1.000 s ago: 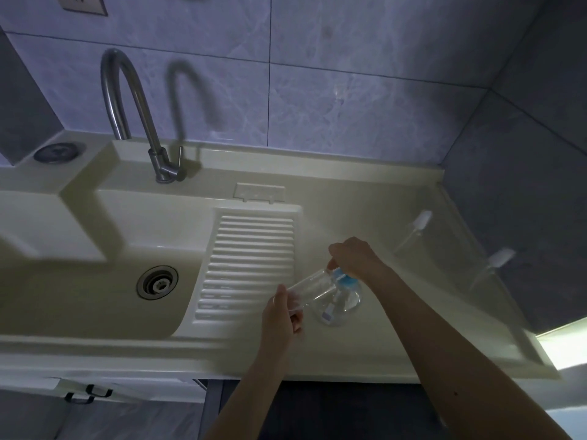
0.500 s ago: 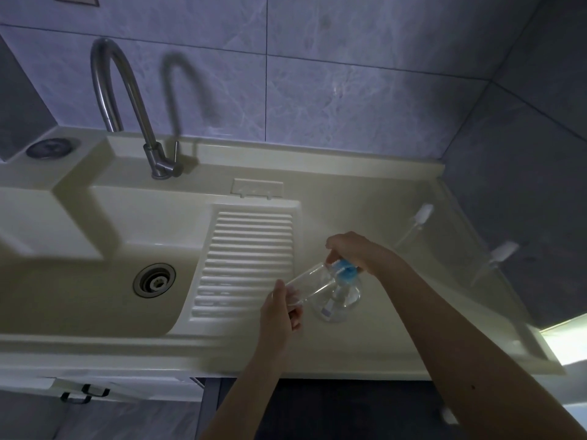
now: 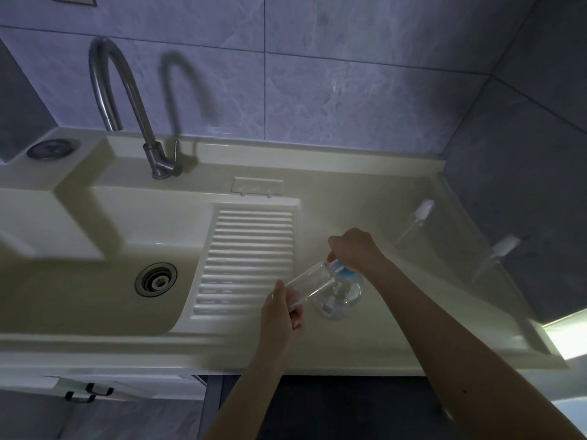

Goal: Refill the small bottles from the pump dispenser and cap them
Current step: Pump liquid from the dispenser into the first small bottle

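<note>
Clear small bottle point(image 3: 309, 284) tilts toward blue-topped pump dispenser point(image 3: 341, 289).

I see grey marbled wall tiles point(image 3: 349, 90) behind a cream worktop point(image 3: 365, 344). A sink basin point(image 3: 95, 296) sits left under a curved steel tap point(image 3: 127, 90). Light is dim.

text: none legible | pump dispenser point(image 3: 339, 300) label: blurred; unreadable

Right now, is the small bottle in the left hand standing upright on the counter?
No, the left hand holds the small bottle tilted in the air, its mouth up against the pump dispenser nozzle.
</note>
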Demonstrator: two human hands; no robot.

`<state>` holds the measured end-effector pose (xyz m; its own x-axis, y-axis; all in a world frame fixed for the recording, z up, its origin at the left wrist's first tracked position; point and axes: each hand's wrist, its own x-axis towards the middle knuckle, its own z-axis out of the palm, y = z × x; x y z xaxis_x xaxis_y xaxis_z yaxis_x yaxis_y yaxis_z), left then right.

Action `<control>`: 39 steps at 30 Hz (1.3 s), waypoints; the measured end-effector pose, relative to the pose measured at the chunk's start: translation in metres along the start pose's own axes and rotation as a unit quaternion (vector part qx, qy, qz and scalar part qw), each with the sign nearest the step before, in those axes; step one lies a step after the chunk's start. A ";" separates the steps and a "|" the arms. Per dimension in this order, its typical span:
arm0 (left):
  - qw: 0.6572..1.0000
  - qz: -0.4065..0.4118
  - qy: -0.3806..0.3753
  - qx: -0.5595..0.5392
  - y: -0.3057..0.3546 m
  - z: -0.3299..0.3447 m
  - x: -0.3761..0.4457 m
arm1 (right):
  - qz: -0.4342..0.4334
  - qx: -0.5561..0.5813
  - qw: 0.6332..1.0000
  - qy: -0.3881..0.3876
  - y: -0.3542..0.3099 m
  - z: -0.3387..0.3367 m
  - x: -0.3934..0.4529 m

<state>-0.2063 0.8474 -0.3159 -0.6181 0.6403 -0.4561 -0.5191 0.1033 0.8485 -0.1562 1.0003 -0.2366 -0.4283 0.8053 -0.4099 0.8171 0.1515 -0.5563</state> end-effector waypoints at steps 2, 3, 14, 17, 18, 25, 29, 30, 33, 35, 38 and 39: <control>1.000 -0.005 -0.004 -0.006 0.000 0.000 0.000 | -0.001 -0.008 1.000 -0.007 -0.001 -0.001 0.000; 1.000 -0.004 -0.007 -0.008 0.000 0.000 0.000 | -0.001 -0.015 1.000 -0.013 -0.001 -0.002 0.001; 1.000 0.005 -0.014 -0.015 0.001 -0.001 0.003 | -0.002 -0.020 0.999 -0.049 -0.006 -0.005 0.001; 1.000 0.002 -0.012 -0.016 0.000 0.000 0.002 | -0.012 -0.051 0.998 -0.030 -0.005 -0.003 -0.001; 1.000 0.003 -0.008 -0.014 0.000 0.000 0.002 | -0.021 -0.069 0.997 -0.028 -0.004 -0.002 -0.001; 1.000 -0.005 -0.004 -0.018 -0.003 -0.003 0.009 | -0.020 -0.066 0.997 -0.022 -0.005 0.001 -0.003; 0.999 -0.006 -0.027 -0.017 -0.005 -0.002 0.008 | 0.016 0.007 0.996 -0.086 -0.008 -0.006 -0.002; 0.999 -0.004 -0.029 -0.017 -0.005 -0.002 0.008 | 0.032 0.024 0.993 -0.109 -0.009 -0.008 -0.003; 0.999 -0.001 -0.029 -0.019 -0.004 -0.001 0.006 | 0.056 0.004 0.987 -0.152 -0.009 -0.013 -0.004; 0.999 -0.001 -0.030 -0.023 -0.004 -0.001 0.005 | 0.055 -0.029 0.986 -0.152 -0.010 -0.012 -0.004; 0.999 0.000 -0.030 -0.026 -0.003 -0.001 0.003 | 0.046 -0.034 0.991 -0.118 -0.005 -0.007 0.003; 0.999 0.001 -0.027 -0.025 -0.002 0.000 0.002 | 0.043 -0.032 0.994 -0.098 -0.004 -0.005 0.004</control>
<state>-0.2065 0.8482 -0.3191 -0.5870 0.6808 -0.4380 -0.5472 0.0650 0.8345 -0.1595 1.0060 -0.2324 -0.4175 0.6900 -0.5912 0.8741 0.1274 -0.4687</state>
